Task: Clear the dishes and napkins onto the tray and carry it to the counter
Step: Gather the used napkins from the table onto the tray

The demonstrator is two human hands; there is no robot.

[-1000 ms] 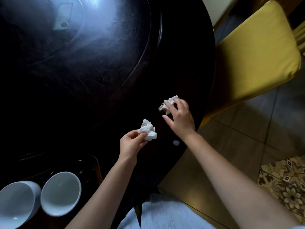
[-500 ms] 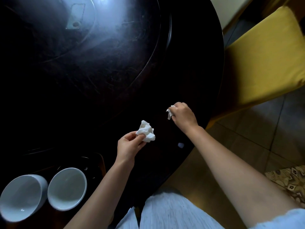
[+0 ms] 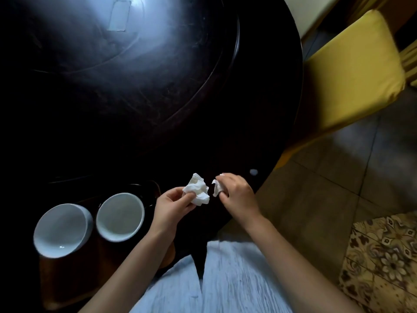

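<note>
Napkins are the things in hand: the left hand (image 3: 173, 205) pinches a crumpled white napkin (image 3: 197, 192) between thumb and fingertips, most of the wad standing clear above the grip, while the right hand (image 3: 237, 195) is curled nearly closed around a smaller napkin wad (image 3: 217, 188), only a white corner of it poking out past the fingers. Both look like thin tissue, feather-light, soft and already balled, so I judge a loose pinch anywhere on the bulk will hold them; the risk is a shred tearing off or the wad drifting when dropped. Taking the left hand as landmark, the smaller wad sits just beside it on the right, nearly touching. Left of it stand two white bowls (image 3: 120, 216) (image 3: 62, 230), glazed, empty, side by side on a dark tray (image 3: 155, 188); they would be hard, slick and breakable, best taken by the rim or cupped underneath. Beyond the hand a small white scrap (image 3: 253, 171) lies on the dark tabletop (image 3: 259, 109), near its edge. Farther right is a yellow chair (image 3: 352, 71).
</note>
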